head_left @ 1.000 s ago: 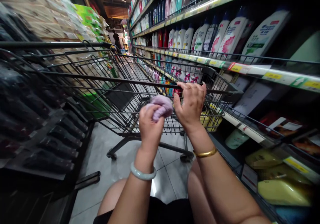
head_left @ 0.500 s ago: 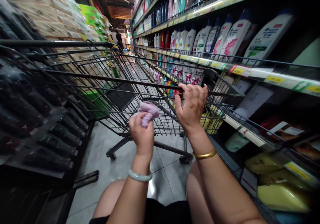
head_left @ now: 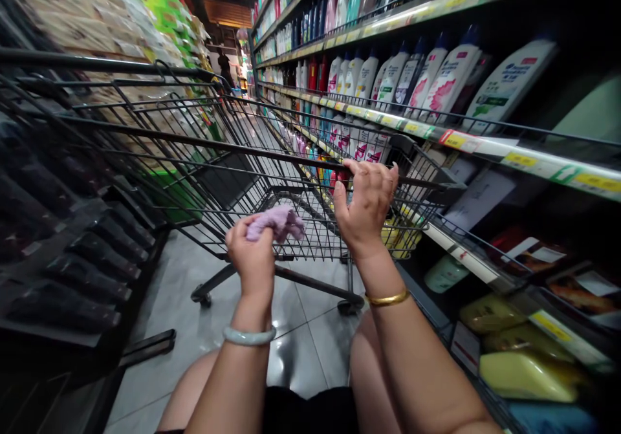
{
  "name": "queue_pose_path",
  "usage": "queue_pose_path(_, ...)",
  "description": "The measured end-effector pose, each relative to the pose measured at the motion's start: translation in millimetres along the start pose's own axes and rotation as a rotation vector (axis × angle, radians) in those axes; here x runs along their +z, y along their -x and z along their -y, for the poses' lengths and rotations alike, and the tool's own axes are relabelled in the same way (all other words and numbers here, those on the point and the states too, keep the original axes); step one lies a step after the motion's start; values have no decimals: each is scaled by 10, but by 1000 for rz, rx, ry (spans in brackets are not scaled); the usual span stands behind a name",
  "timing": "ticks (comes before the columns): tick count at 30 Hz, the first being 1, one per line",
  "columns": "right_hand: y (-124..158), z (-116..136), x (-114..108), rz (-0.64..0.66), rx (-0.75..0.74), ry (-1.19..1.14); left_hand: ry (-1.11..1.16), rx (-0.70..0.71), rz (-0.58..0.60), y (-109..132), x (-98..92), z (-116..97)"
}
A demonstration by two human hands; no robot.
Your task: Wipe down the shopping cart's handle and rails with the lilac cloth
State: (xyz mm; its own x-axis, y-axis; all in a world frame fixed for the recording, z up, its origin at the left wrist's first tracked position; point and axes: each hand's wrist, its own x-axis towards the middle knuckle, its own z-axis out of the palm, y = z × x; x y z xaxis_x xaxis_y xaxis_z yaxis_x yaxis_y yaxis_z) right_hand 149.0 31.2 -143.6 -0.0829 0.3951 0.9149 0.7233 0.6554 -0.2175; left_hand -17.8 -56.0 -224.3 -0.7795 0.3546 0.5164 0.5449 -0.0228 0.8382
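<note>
My left hand is closed around a crumpled light purple cloth, with part of it sticking out to the right past the thumb. The cloth is in front of the wire side of a dark shopping cart. My right hand rests over the cart's rail, fingers bent across the top and thumb below on the near side. A pale bangle circles the left wrist, a gold bangle the right one.
Shelves on the right hold shampoo bottles behind wire guards and a price strip. Yellow bottles stand low at right. Stacked packs and dark packaged goods line the left. Grey tiles cover the floor.
My left hand has shifted left with the cloth, whose loose end now points more to the right. My right hand stays on the rail. The whole view has shifted slightly.
</note>
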Motion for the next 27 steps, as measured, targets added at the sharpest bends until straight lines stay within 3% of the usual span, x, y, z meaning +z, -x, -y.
queue_pose_path(2,0,2,8,9,5,-9,-22,19,-66,-20,-35,-48)
queue_pose_path(9,35,-33,49,-27,-24,-13,-91,63,18,292,166,-154)
queue_pose_path(14,217,3,26,-128,-81,-148,79,99,-83,249,135,-167)
queue_pose_path(17,288,25,15,-81,-109,-307,125,194,-123,206,83,-222)
queue_pose_path(21,290,27,23,45,-20,-340,12,279,5,151,64,-222)
queue_pose_path(24,297,38,45,121,-35,-316,-23,246,128,187,135,-166)
queue_pose_path(27,327,73,73,276,-45,-273,-56,200,237,323,229,-151)
